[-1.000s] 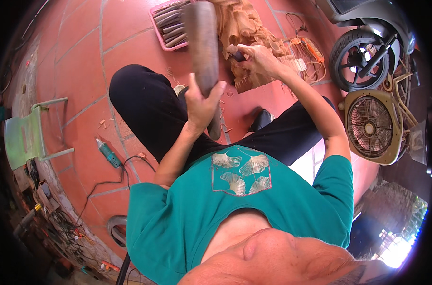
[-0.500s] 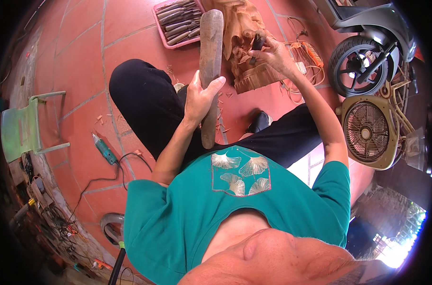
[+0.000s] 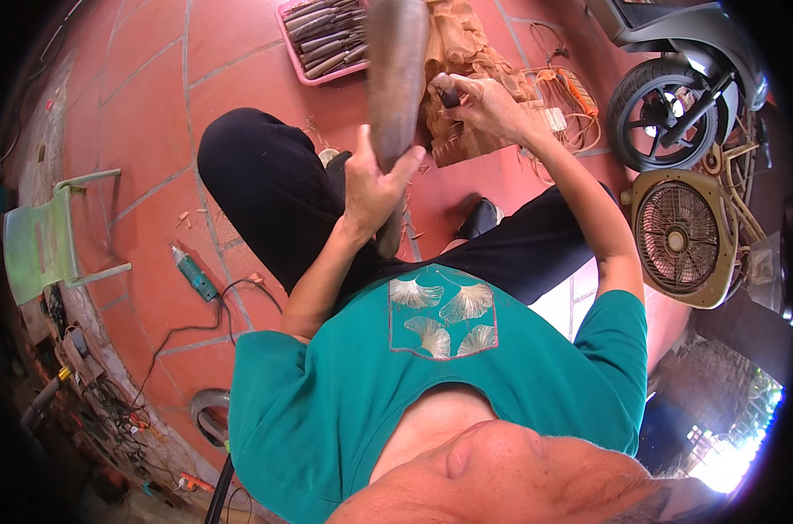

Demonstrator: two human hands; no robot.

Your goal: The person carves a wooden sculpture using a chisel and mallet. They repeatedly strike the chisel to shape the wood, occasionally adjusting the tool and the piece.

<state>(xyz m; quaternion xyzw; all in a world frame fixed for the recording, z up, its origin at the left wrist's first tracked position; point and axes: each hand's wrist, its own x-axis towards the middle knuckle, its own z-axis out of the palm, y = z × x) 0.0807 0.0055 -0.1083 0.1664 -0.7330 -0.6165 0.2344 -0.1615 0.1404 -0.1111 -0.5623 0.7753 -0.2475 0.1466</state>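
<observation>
My left hand point(image 3: 374, 188) is closed around the narrow end of a long wooden mallet point(image 3: 394, 79), a flat club shape. Its broad end rises out past the top of the picture and is smeared by motion. To the right, my right hand point(image 3: 494, 109) grips a short dark-handled chisel point(image 3: 449, 98), fingers pinched round the handle. The chisel's blade is hidden from me. Beneath that hand lies a brown wood carving point(image 3: 466, 44) with rippled, knobbly relief, partly covered by the hand and the mallet.
A pink tray point(image 3: 335, 76) of several carving tools lies beyond the mallet. Right of the carving are an orange-handled tool point(image 3: 580, 94) with cords, a motorbike wheel point(image 3: 662, 113) and a fan point(image 3: 678, 237). A green corded power tool point(image 3: 195, 275) and a green chair point(image 3: 43, 240) are left.
The mallet has lifted, its broad end coming up larger and blurred. My right hand and the chisel have shifted left, and the chisel's handle is tilted differently.
</observation>
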